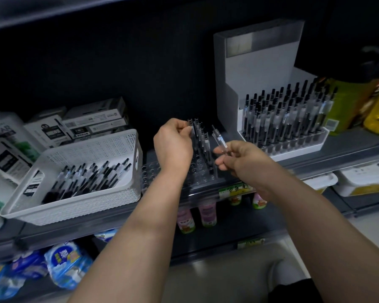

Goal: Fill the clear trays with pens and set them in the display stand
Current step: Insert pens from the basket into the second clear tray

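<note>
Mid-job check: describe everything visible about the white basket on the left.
The white basket is perforated plastic, rectangular, with flared walls and a cut-out handle in its left end. It rests on the dark shelf, beside the clear tray on its right. Loose black-and-clear pens lie heaped inside. The left hand and right hand do not touch it.

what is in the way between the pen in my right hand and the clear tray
Nothing visible. The pen in the right hand hovers just right of the standing pens in the clear tray; the left hand holds those.
</note>
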